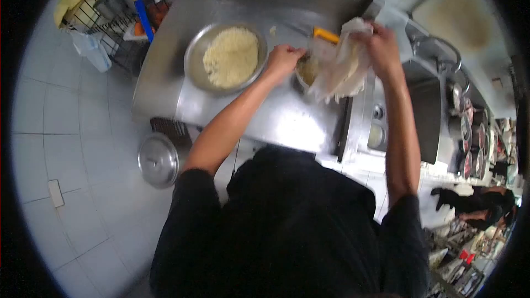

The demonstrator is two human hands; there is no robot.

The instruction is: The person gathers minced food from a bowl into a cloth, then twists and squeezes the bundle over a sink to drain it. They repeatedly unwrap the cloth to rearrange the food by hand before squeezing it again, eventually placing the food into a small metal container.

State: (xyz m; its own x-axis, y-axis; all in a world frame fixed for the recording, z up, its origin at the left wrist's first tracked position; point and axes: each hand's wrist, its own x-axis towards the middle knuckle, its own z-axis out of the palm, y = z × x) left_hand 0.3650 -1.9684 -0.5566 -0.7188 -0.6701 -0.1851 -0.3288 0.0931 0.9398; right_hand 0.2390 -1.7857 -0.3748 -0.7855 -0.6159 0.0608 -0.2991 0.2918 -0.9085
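Note:
A wide metal bowl (193,66) with pale yellow grated food (232,58) stands on the steel counter (276,116). My left hand (284,59) is between it and a smaller bowl (302,79), fingers pinched together at the smaller bowl's edge; whatever they hold is too small to make out. My right hand (378,44) grips the top of a whitish, partly see-through bag (350,60), blurred by motion, which hangs over the smaller bowl and hides part of it. Behind the bag lies a yellow-orange handle (326,35).
A sink (422,110) with a faucet (455,52) is at the right, with several metal pots (466,132) beyond it. Wire shelving (113,16) stands at the upper left. A lidded pot (158,159) sits below the counter. Another person (480,204) is at the far right.

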